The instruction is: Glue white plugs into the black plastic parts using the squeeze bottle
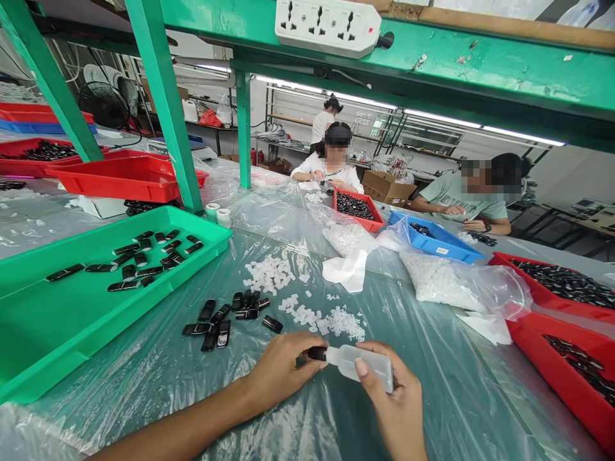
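My right hand (pixel 394 400) is wrapped round a small clear plastic squeeze bottle (pixel 368 363), held on its side. Pinched at the bottle's black tip (pixel 317 353) are the fingers of my left hand (pixel 283 368), so both hands meet over the plastic-covered table. Just beyond them lie several small black oblong parts (pixel 225 317) and scattered heaps of tiny white pieces (pixel 307 307). What sits between my left fingers apart from the tip is too small to tell.
A green tray (pixel 57 314) with several black parts is at left. Red trays (pixel 567 358) of black parts stand at right, with a bag of white pieces (pixel 437 282) and a blue tray (pixel 442 243) further back. Two people sit across the table; green frame posts (pixel 168 109) rise at left.
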`<action>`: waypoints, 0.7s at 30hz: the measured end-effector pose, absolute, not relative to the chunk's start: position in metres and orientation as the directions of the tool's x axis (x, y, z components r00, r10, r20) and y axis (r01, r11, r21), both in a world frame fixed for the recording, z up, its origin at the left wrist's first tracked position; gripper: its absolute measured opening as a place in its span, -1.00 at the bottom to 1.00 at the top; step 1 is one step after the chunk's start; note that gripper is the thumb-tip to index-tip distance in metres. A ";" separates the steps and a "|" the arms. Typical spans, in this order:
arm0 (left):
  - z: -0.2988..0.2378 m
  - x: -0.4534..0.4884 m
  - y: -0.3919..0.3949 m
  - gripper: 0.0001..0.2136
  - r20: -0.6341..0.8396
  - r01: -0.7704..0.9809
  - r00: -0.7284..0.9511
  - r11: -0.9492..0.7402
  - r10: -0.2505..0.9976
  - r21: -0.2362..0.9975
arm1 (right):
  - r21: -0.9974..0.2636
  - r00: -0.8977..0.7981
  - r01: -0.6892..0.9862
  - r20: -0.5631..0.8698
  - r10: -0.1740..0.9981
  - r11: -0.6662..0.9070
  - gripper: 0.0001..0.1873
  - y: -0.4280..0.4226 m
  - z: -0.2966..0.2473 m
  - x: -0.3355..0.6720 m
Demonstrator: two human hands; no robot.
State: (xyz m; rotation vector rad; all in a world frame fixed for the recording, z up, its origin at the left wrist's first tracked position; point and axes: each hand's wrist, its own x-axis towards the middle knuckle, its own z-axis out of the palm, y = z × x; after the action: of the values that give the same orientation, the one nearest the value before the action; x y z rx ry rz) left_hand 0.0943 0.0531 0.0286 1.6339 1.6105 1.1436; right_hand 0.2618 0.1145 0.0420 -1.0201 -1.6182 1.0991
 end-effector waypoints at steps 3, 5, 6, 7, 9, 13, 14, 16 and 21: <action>0.029 0.095 0.054 -0.77 0.165 0.464 -0.099 -0.101 0.981 0.880 | -0.975 -0.252 0.100 0.168 0.953 0.198 -0.69 0.117 0.041 0.262; 0.028 0.095 0.054 -0.75 0.150 0.433 -0.113 -0.087 0.982 0.897 | -0.987 -0.253 0.067 0.126 0.959 0.147 -0.69 0.119 0.040 0.263; 0.028 0.095 0.055 -0.75 0.144 0.415 -0.123 -0.081 0.982 0.906 | -0.991 -0.260 0.051 0.107 0.960 0.124 -0.68 0.121 0.039 0.263; 0.028 0.094 0.055 -0.74 0.141 0.398 -0.132 -0.077 0.981 0.914 | -0.994 -0.268 0.036 0.091 0.959 0.104 -0.67 0.123 0.037 0.264; 0.028 0.094 0.056 -0.75 0.134 0.369 -0.148 -0.071 0.980 0.927 | -0.998 -0.279 0.012 0.062 0.958 0.068 -0.65 0.127 0.033 0.266; 0.030 0.095 0.055 -0.74 0.116 0.345 -0.163 -0.053 0.980 0.937 | -1.000 -0.279 -0.017 0.011 0.960 0.006 -0.62 0.133 0.025 0.269; 0.030 0.095 0.054 -0.74 0.114 0.343 -0.163 -0.052 0.980 0.938 | -1.000 -0.281 -0.018 0.003 0.960 -0.002 -0.62 0.134 0.023 0.270; 0.031 0.095 0.054 -0.74 0.117 0.341 -0.161 -0.056 0.980 0.938 | -1.000 -0.286 -0.015 -0.003 0.958 -0.007 -0.62 0.134 0.023 0.270; 0.030 0.095 0.054 -0.75 0.148 0.368 -0.162 -0.080 0.976 0.926 | -0.999 -0.286 -0.002 0.033 0.958 0.034 -0.64 0.130 0.031 0.268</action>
State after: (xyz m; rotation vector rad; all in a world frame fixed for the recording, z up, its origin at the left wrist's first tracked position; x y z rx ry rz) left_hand 0.0949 0.0544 0.0304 1.4769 1.5700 1.2429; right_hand 0.2678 0.1297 0.0307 -1.0347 -1.4377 1.3918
